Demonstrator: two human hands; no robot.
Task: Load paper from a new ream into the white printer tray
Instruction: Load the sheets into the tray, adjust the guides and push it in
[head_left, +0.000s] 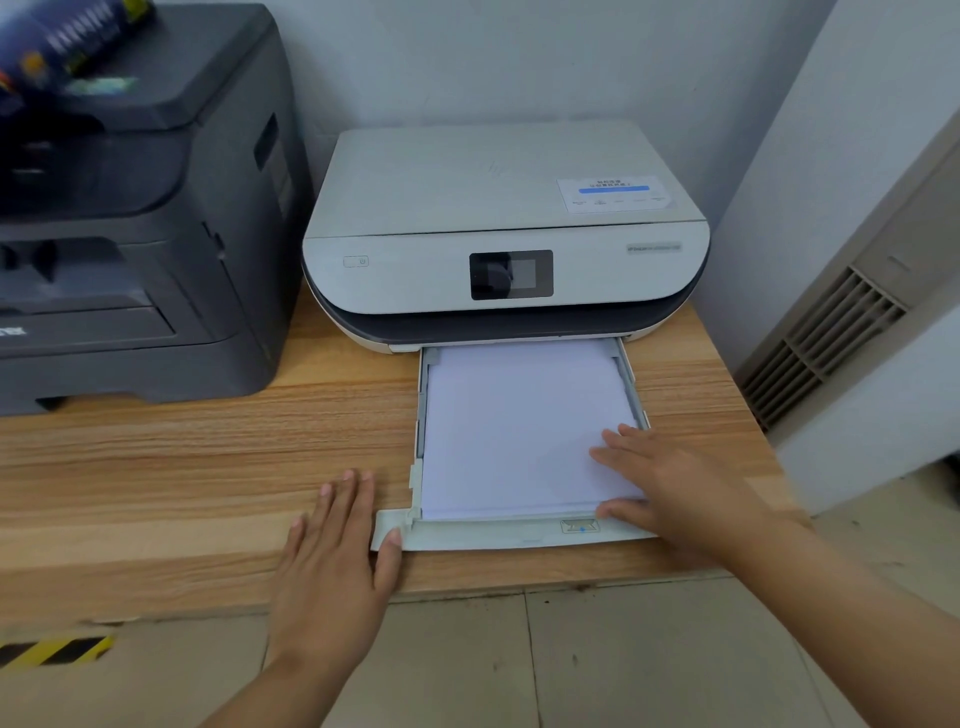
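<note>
Left hand (332, 545) flat on desk (156, 467), fingers together, thumb touching tray (498, 535) corner. Right hand (670, 488) fingers spread on paper (514, 431) in tray, frame centre. White printer (498, 234) behind; black printer (130, 208) upper left.

White paper stack (519, 431) flat in pulled-out tray (498, 535)

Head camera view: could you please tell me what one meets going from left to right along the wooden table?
Dark printer → left hand → paper stack in the white printer's pulled-out tray → right hand.
</note>
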